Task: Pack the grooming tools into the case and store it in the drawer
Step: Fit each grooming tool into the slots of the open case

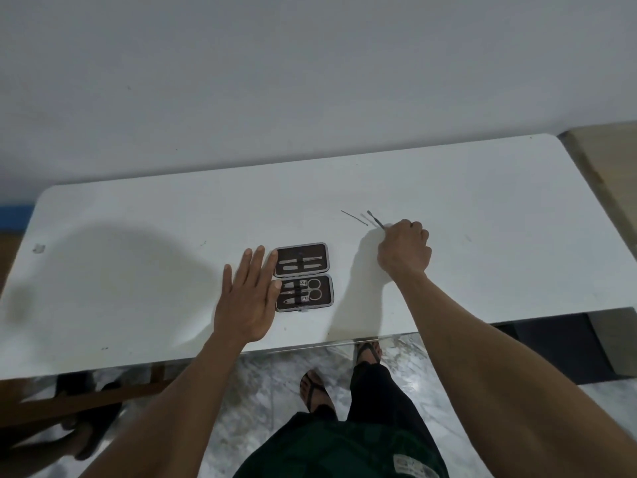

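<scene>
1. Fingers of the right hand (404, 249) are curled round a thin metal tool (375, 219), pinched low on its shaft; a slip is risked, so slim is the grip.
2. A second thin tool (354, 217) is left loose just beside it on the table (482, 188) and could be knocked away.
3. The left hand (249, 294) is laid flat, fingers straight, against the open case (304, 277); without that bracing, the case could be slid when a tool is pushed in.
</scene>
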